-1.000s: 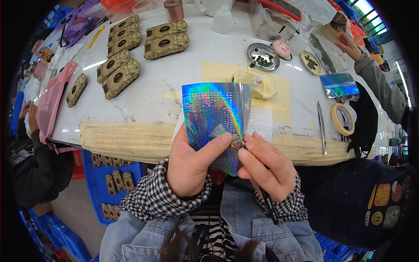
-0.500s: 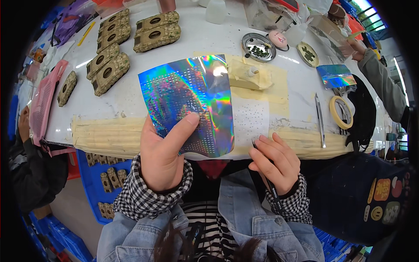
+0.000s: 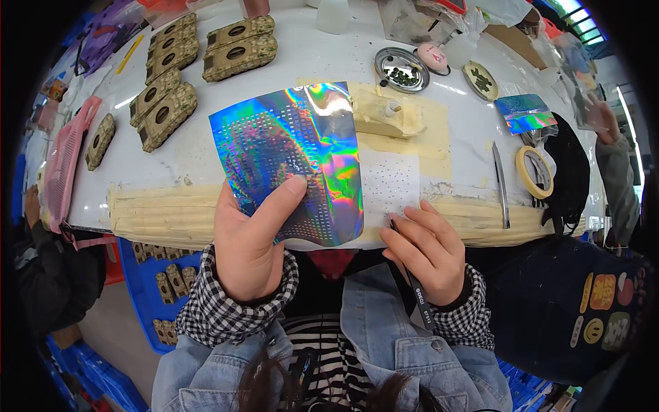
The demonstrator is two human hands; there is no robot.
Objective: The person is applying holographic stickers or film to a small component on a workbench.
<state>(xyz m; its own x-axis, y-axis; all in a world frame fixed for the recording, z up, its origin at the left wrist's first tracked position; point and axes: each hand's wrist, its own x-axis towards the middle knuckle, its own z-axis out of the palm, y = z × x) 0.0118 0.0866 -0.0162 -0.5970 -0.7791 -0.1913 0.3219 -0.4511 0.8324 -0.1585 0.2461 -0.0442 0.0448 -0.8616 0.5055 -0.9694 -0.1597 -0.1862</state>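
My left hand (image 3: pixel 257 223) grips a shiny holographic sheet (image 3: pixel 336 137) covered with rows of tiny light rectangles. Its thumb presses on the face of the sheet and the other fingers are hidden behind. In my right hand (image 3: pixel 432 254) is a pair of slim black tweezers (image 3: pixel 420 296), the fingers curled around it and the dark tip showing by the fingertips. That hand hovers at the lower edge of a white paper (image 3: pixel 395 182) dotted with small specks. Behind the paper stands a tape-covered block (image 3: pixel 391 118).
Several camouflage-patterned model hulls (image 3: pixel 168 115) stand at the back left. A round tin (image 3: pixel 410 81) of dark green bits, a dish (image 3: pixel 480 72), metal tweezers (image 3: pixel 503 185) and a tape roll (image 3: pixel 534 172) lie to the right. A blue tray (image 3: pixel 154 295) holds more hulls below. Another person's hand (image 3: pixel 601 122) holds clear plastic.
The holographic sheet and both my hands shift slightly left in the picture, along with the whole scene. More of the black tweezers shows. The other person's hand has moved right and down.
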